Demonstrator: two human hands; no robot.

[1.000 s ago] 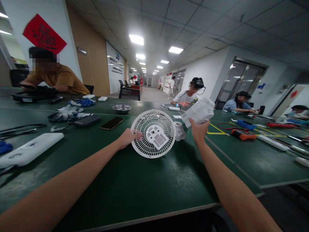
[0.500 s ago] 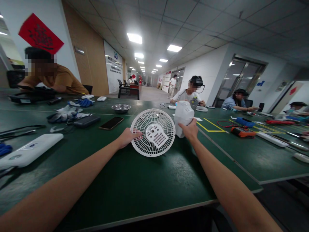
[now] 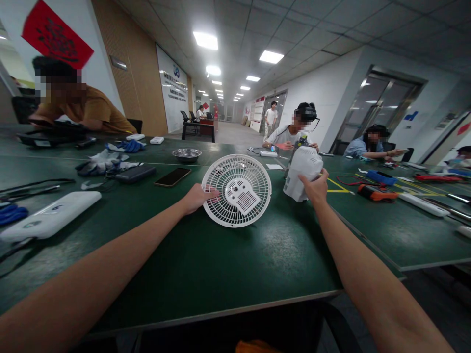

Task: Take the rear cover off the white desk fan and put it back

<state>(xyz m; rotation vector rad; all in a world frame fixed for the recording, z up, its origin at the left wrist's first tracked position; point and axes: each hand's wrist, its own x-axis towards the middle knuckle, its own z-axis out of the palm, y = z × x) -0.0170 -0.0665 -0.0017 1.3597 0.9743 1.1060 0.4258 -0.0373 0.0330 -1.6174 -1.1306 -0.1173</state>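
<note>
Now the right hand (image 3: 315, 186) has swung the white housing (image 3: 300, 169) away to the right, leaving bare green table (image 3: 221, 274) showing between it and the white fan guard (image 3: 237, 192); half a second ago the two stood side by side at the guard's right edge. They are apart and handled separately, one per hand. The small white piece seen at that edge a second ago is out of sight, and I cannot tell whether the housing hides or encloses it

Nearest, the left hand (image 3: 195, 198) has stayed put, closed on the guard's left rim with fingers lying over the grille. The guard sits near the middle of the scene, a round lattice of thin ribs tilted towards the near edge, with a solid slotted plate at its centre. To its right, the housing is milky and bulky, leaning a little, with vent slits high up; the right hand is wrapped around its right side, thumb on the near face. Whether its base touches the table is unclear. Farther off lie a phone (image 3: 172, 177) and a metal bowl (image 3: 187, 159), and at the far side sits a co-worker (image 3: 287, 133)
</note>
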